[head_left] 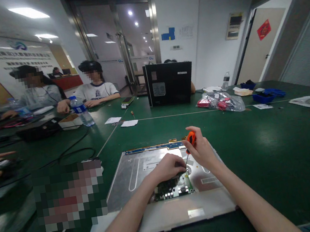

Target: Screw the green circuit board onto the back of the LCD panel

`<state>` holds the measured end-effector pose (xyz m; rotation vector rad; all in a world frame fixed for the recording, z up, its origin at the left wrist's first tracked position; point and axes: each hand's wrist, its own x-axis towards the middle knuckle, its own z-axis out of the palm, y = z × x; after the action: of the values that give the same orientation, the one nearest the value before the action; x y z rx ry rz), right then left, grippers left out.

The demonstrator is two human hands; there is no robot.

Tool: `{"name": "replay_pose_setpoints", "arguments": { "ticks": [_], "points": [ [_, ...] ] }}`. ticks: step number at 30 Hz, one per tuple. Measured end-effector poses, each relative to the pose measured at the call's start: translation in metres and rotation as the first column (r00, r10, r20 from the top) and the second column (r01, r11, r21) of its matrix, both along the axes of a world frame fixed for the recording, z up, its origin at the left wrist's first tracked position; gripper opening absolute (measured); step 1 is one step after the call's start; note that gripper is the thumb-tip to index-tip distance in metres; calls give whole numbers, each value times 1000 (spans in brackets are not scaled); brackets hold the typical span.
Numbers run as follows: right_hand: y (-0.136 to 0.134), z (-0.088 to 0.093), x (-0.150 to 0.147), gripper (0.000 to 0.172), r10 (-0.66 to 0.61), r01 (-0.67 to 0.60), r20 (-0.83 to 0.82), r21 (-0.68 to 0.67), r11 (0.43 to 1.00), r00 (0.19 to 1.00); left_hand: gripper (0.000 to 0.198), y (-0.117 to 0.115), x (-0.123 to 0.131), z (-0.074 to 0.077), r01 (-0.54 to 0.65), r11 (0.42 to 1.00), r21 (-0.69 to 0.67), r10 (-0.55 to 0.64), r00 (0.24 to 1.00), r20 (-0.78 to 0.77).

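Note:
My right hand (202, 149) is closed around the orange and black handle of a screwdriver (191, 139), whose thin shaft points down and to the left. The tip of the shaft is beside the fingertips of my left hand (169, 167), which are pinched together low over a flat metal display panel (118, 184). What the left fingers hold, if anything, is too small to tell. Below the left hand, partly covered by it, a green circuit board (181, 188) lies on the panel. Along the panel's far edge runs a narrow blue circuit strip (148, 149).
A black computer case (170, 84) stands across the green table (265, 145). Plastic bags with red items (220, 103) and blue clips (266, 96) lie at the right rear. Black cables (69, 149), a water bottle (81, 111) and co-workers' hands are on the left.

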<state>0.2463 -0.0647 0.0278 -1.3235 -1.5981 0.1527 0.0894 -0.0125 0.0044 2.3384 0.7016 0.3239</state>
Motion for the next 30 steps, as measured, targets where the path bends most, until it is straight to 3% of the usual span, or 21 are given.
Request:
{"name": "replay_pose_setpoints", "arguments": {
  "ticks": [5,15,24,30],
  "points": [
    [-5,-3,0,40,99,-102,116,21,995,988,14,1,0,-2,4,1000,-3,-4,1000,-14],
    [-7,-4,-3,42,-26,4,220,97,995,975,14,3,0,-5,17,1000,11,-17,1000,3],
    [-12,-1,-2,50,51,-79,259,101,992,965,16,2,0,-2,37,999,28,-38,999,12],
    [-9,-2,-4,43,-11,-45,263,207,977,965,16,2,-1,-2,54,998,28,-54,999,9]
  ]
}}
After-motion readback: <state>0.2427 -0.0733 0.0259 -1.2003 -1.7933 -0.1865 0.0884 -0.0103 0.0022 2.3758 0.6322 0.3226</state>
